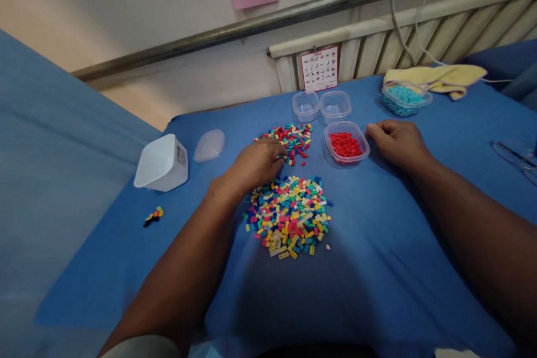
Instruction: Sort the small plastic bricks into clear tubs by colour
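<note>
My left hand point(260, 160) reaches over toy building bricks. Its thumb and index finger show a small gap; the other fingertips are hidden. Beyond its fingertips lies a smaller pile of mixed bricks point(296, 137), many of them red. Closer to me spreads a larger pile of small bricks point(289, 215) in yellow, pink, white, teal and blue. My right hand point(398, 142) rests on the cloth with its fingers curled closed, just right of a clear plastic tub point(366, 155) of red bricks point(346, 145). Whatever the right hand may hold is hidden.
Two clear tubs point(306, 106) stand behind, below a picture card point(320, 69). At the back right, a tub of turquoise bricks point(405, 98) touches a yellow cloth point(440, 77). Glasses point(518, 155) lie far right. Leftward are a white box point(161, 165), a lid point(210, 145) and joined bricks point(154, 216).
</note>
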`<state>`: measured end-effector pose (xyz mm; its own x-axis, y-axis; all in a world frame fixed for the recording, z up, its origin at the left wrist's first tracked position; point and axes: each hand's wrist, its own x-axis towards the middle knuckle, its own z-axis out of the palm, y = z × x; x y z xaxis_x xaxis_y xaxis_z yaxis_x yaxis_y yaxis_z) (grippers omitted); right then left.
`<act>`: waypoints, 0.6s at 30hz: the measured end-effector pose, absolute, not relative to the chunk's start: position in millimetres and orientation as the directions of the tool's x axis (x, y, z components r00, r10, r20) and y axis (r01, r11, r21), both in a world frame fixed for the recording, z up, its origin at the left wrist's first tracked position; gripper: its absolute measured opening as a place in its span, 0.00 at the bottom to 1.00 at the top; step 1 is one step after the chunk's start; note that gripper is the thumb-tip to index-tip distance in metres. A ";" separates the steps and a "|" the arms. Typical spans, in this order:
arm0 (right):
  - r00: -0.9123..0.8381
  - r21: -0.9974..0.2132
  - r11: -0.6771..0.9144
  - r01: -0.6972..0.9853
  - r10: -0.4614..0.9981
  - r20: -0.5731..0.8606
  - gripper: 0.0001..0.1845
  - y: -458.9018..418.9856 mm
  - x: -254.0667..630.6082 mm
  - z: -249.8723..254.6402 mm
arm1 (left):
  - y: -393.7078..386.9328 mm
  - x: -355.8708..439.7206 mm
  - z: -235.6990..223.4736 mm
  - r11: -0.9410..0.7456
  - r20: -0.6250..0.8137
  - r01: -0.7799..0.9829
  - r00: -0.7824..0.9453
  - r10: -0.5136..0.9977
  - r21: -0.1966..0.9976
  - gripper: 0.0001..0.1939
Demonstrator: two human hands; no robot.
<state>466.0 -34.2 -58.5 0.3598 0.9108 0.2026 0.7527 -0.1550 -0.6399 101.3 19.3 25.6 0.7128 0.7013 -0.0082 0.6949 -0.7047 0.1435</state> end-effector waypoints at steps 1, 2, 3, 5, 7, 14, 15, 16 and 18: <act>0.360 -0.641 -0.154 0.752 0.911 0.204 0.23 -34.4 465.9 -58.4 | 21.0 104.6 20.9 -0.727 -0.005 0.677 0.732 0.681 0.115 0.17; 0.361 -0.642 -0.154 0.752 0.910 0.204 0.23 -34.7 465.8 -58.2 | 21.9 107.0 17.1 -0.747 -0.012 0.657 0.752 0.659 0.103 0.19; 0.362 -0.644 -0.155 0.749 0.910 0.203 0.23 -35.0 465.7 -57.9 | 22.3 108.4 14.3 -0.763 -0.023 0.638 0.769 0.639 0.107 0.21; 0.370 -0.651 -0.162 0.741 0.909 0.195 0.22 -35.5 465.4 -57.6 | 21.7 108.4 12.1 -0.776 -0.046 0.616 0.786 0.616 0.135 0.22; 0.377 -0.659 -0.170 0.732 0.907 0.185 0.22 -35.6 465.4 -57.6 | 20.4 106.7 13.2 -0.751 -0.051 0.646 0.762 0.646 0.137 0.21; 0.370 -0.641 -0.169 0.749 0.909 0.193 0.22 -35.0 466.9 -59.9 | 20.4 109.6 11.7 -0.670 0.053 0.726 0.671 0.739 0.152 0.28; 0.370 -0.641 -0.168 0.749 0.909 0.195 0.22 -35.1 467.0 -60.1 | 20.6 110.5 11.0 -0.672 0.037 0.724 0.675 0.737 0.156 0.30; 0.369 -0.641 -0.166 0.749 0.909 0.195 0.23 -35.2 467.1 -60.3 | 20.7 111.1 10.8 -0.668 0.014 0.726 0.675 0.737 0.164 0.31; 0.370 -0.642 -0.167 0.749 0.908 0.195 0.23 -35.5 467.1 -60.1 | 20.6 110.5 12.7 -0.644 -0.022 0.739 0.661 0.750 0.198 0.31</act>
<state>467.1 -35.5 -60.1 0.3703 0.9082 0.1952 0.7486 -0.1673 -0.6416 110.5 20.6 12.7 0.6606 0.7504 -0.0215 0.7386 -0.6445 0.1977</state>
